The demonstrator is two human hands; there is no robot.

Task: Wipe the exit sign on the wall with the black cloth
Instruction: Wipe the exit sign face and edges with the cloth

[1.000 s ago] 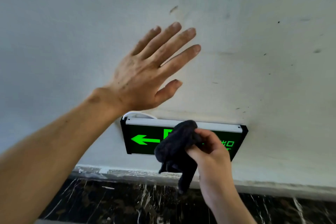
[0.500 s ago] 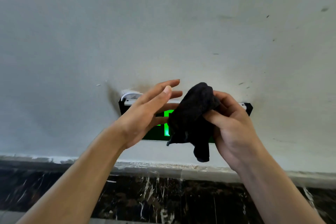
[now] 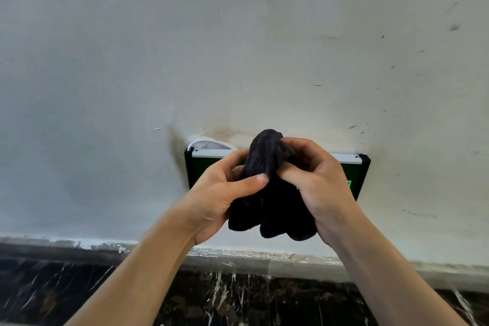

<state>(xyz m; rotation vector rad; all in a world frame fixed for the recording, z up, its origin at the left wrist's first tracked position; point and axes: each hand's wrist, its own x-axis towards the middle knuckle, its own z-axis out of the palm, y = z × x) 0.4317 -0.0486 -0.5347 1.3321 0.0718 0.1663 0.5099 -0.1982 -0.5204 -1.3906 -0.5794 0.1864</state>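
Note:
The exit sign (image 3: 203,167), a black-framed panel with green lit marks and a silver top strip, hangs low on the white wall. My two hands hide most of its face. The black cloth (image 3: 267,161) is bunched in front of the sign's middle, its loose ends hanging down. My left hand (image 3: 225,193) grips the cloth's left side with thumb across it. My right hand (image 3: 320,182) pinches the cloth's right side. Whether the cloth touches the sign's face I cannot tell.
The white wall (image 3: 238,47) is scuffed with dark marks, and a brown stain sits above the sign. A white cable (image 3: 209,141) loops from the sign's top left corner. Below runs a pale ledge (image 3: 264,259) over dark marbled stone (image 3: 211,299).
My left hand came down from the wall above the sign and closed on the cloth. Both hands now hold it bunched in front of the sign.

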